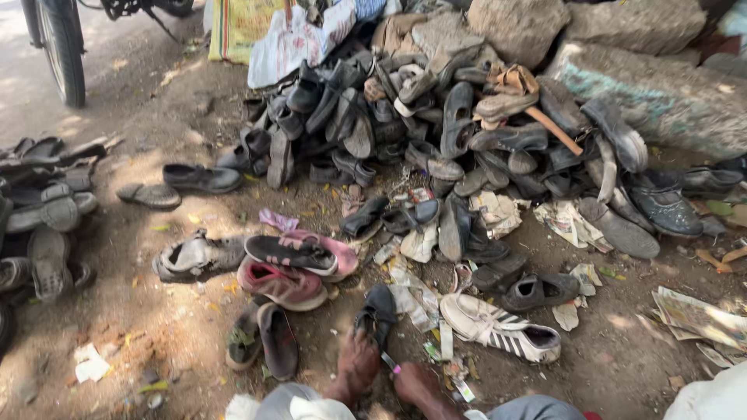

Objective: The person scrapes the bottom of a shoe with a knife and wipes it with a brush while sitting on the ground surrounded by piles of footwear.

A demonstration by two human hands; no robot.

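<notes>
Neither of my hands shows in the head view. At the bottom edge I see my grey trouser legs and two bare limbs that look like my feet. The left foot has its front end against a small black shoe lying on the dirt. My right foot rests on the ground beside it, with a small pink object between the two. A white sneaker with dark stripes lies just right of the black shoe.
A large heap of worn dark shoes and sandals fills the middle, against big stones. Red and pink sneakers lie to the left, with more footwear at the far left. A bike wheel stands top left, and paper scraps lie to the right.
</notes>
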